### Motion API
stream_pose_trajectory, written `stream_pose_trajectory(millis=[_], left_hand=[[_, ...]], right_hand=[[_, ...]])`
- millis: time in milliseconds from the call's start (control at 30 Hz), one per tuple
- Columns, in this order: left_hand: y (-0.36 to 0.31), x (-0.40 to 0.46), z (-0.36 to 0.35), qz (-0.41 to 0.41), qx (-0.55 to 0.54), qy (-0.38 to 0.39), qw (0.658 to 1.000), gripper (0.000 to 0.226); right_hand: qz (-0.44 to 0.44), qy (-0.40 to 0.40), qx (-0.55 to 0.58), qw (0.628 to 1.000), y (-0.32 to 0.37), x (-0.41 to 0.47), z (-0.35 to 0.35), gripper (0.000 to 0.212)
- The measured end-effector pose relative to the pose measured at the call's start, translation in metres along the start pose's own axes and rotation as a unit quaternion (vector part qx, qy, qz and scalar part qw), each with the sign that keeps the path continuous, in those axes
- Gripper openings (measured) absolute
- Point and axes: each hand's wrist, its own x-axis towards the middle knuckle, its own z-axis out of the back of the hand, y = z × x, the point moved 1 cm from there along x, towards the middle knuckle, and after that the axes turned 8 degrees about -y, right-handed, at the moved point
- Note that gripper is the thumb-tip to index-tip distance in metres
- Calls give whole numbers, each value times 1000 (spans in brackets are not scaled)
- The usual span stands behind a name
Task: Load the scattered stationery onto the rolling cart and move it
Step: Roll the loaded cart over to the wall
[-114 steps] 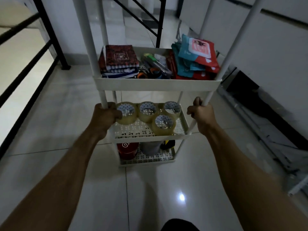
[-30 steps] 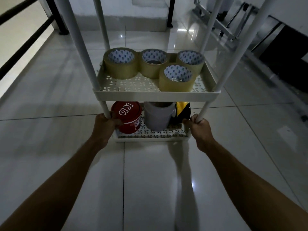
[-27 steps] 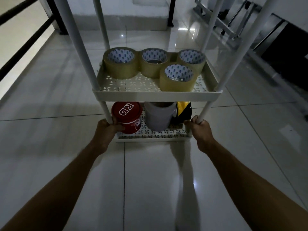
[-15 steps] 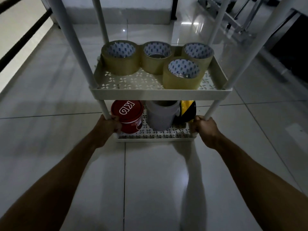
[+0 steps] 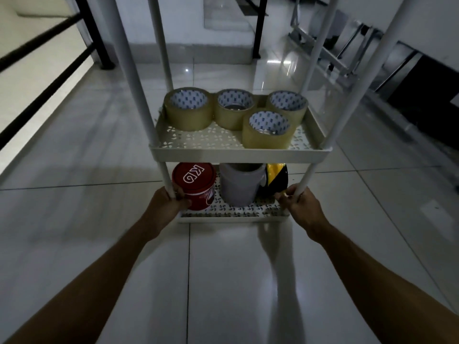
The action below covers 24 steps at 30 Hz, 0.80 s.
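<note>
The white rolling cart (image 5: 238, 153) stands in front of me on the tiled floor. Several rolls of clear packing tape (image 5: 188, 112) sit on its middle shelf. On the bottom shelf are a red tin (image 5: 195, 185), a grey roll (image 5: 242, 186) and a yellow-black tape roll (image 5: 277, 178). My left hand (image 5: 165, 203) grips the near left post just above the bottom shelf. My right hand (image 5: 301, 207) grips the near right post at the same height. The top shelf is out of view.
A black railing (image 5: 47, 70) runs along the left side. A black post (image 5: 259, 28) and a step stand ahead. Folded metal frames (image 5: 330, 53) lean at the right, beside a dark opening (image 5: 427, 95). Glossy tiled floor lies all round the cart.
Since 3.8 s ago my hands have slid down the posts from the middle shelf to the bottom shelf. In the last second the view has tilted up a little; the grip is unchanged.
</note>
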Motion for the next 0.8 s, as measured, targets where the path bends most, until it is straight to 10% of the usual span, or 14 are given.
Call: stream_pose_trajectory(millis=[267,400,567,800], left_hand=[[-63,-41,29,-82,73,-22,994,66],[-109,-58,38,-113,31,-34,993,53],[-169,-72,57,-118,39,-60,990,133],[-283,-110,83,-335,155,-211,905,113]], right_hand=[[-70,108,-252,959,50,-35,28,81],[12,219,-340,914,107,-57,47,59],[172,115,-309,928,195,-76,72,65],[316,13,-297,901,279,-103,92,71]])
